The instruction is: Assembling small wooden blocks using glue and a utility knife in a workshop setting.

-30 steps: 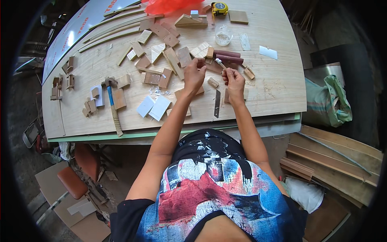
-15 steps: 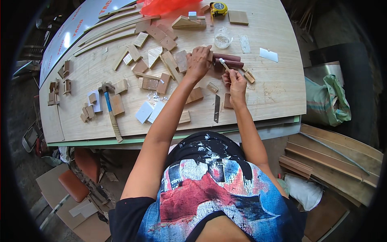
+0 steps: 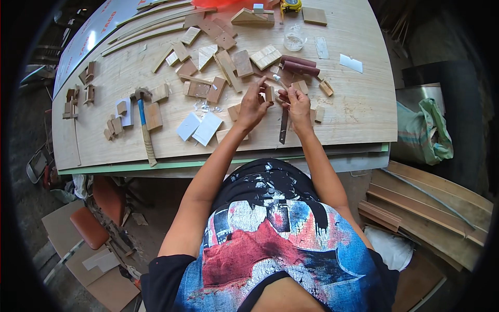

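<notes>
Over the table's near middle, my left hand (image 3: 251,108) pinches a small brown wooden piece (image 3: 269,94) between its fingers and thumb. Close beside it on the right, my right hand (image 3: 298,106) grips a thin stick (image 3: 282,83) whose tip carries a white, paste-like blob. That tip is just above and right of the wooden piece, apparently not touching it. A flat dark metal strip (image 3: 284,126) lies below the right hand. Beyond the hands are two dark red rolls (image 3: 301,67), a pale block (image 3: 265,56) and a clear plastic tub (image 3: 294,39) with whitish smears.
Many wooden offcuts (image 3: 217,89) lie left of my hands. Near them are white squares (image 3: 208,128) and a claw hammer (image 3: 141,117). Long strips (image 3: 150,37), a red plastic bag (image 3: 218,4) and a yellow tape measure (image 3: 291,5) are farther back.
My left hand has come back toward me from beside the red rolls, now with the small wooden piece in it. My right hand, still on the stick, has shifted slightly left and nearer.
</notes>
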`<state>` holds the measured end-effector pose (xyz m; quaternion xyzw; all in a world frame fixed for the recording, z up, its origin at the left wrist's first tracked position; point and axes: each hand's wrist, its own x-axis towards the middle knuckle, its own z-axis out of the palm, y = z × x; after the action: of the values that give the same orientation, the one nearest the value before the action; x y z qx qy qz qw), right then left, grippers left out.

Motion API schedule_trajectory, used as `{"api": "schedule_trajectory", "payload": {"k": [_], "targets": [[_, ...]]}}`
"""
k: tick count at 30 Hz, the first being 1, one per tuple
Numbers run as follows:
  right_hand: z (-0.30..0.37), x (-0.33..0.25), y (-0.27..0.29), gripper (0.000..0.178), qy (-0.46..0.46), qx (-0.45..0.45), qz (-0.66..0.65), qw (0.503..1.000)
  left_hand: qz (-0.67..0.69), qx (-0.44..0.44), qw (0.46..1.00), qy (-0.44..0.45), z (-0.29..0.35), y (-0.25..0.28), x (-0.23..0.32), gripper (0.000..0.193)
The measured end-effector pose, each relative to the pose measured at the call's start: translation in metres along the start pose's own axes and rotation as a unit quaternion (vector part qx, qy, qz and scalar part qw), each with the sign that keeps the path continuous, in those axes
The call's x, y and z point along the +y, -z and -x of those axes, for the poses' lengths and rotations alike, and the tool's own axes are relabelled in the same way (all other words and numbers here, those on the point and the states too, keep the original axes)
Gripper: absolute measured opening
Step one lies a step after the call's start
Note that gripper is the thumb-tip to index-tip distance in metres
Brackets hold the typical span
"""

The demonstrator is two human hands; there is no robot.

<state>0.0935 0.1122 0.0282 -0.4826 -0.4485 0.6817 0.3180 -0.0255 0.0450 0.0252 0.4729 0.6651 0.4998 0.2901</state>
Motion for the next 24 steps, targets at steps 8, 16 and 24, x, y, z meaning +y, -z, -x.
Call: {"api": "schedule_trajectory", "payload": {"k": [8,16,24], "targets": [[0.019,0.004,0.004,0.030,-0.078,-0.097,-0.106,0.987,0.214,0.024,0.976,0.011,0.026,-0.014,-0.009,0.067],[0.024,0.003,0.005,0.031,0.007,-0.057,-0.010,0.998,-0.119,0.033,0.990,-0.068,0.035,-0.006,0.002,0.051],[0.020,0.019,0.007,0.033,0.039,-0.020,0.045,0.998,-0.234,0.024,0.965,-0.118,0.027,-0.015,-0.004,0.057]]}}
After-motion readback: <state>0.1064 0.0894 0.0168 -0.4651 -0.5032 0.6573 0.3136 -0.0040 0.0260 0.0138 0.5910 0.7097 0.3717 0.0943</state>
